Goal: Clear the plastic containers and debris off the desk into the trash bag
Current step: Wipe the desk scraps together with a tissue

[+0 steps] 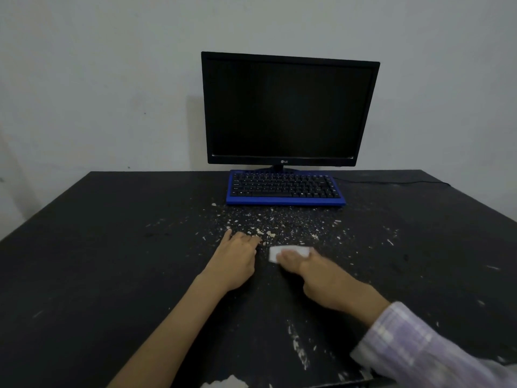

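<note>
Sweeping crumbs on the bench (84, 247).
My right hand (321, 278) grips a white wipe (277, 252); left hand (237, 256) lies flat, fingers relaxed. Debris (279, 222) sits at 12 o'clock; I risk pushing it under the keyboard (285, 189).

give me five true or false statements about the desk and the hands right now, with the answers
1. The right hand holds a white pad against the desk. True.
2. The monitor shows a bright picture. False: its screen is dark.
3. The keyboard has a blue frame and lies in front of the monitor. True.
4. The left hand grips a plastic container. False: it rests on the desk among the pale debris and holds nothing.
5. The debris lies behind the monitor. False: it is scattered between the keyboard and the hands.
</note>
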A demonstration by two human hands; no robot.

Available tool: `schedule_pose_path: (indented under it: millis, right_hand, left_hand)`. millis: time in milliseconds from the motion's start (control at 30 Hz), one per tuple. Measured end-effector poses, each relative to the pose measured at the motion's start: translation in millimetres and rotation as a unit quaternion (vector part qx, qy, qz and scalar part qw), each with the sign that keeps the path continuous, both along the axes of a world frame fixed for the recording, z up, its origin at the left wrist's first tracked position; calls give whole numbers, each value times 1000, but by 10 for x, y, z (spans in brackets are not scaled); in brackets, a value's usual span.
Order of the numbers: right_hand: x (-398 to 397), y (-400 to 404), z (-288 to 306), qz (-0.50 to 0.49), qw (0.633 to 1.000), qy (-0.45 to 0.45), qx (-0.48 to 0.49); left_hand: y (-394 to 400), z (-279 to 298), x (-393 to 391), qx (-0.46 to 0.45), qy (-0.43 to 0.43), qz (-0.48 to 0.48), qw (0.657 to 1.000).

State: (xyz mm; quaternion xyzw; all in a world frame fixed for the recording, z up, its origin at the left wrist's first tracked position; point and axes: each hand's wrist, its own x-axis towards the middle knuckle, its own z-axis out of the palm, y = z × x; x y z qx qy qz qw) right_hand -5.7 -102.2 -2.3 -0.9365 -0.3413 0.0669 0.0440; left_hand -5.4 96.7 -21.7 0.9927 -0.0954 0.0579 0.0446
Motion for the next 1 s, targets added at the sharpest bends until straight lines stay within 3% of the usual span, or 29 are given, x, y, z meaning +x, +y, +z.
schedule_pose_path:
  millis: [100, 333, 667, 900, 1000]
  right_hand:
    - [-157, -111, -38, 47, 998, 30, 12]
    - [156, -168, 26, -33, 997, 4, -64]
    - [965, 44, 93, -150, 988, 16, -30]
    - [892, 205, 11, -74, 996, 46, -6]
    - [682, 23, -24, -36, 998, 29, -42]
  left_hand:
    - [15, -8, 10, 0, -1, -2, 1000]
    - [26, 1, 134, -25, -9, -6, 1000]
    - [85, 109, 417, -8, 54, 23, 998]
    - [101, 70, 433, 9, 32, 15, 999]
    - [105, 35, 422, 19, 22, 14, 999]
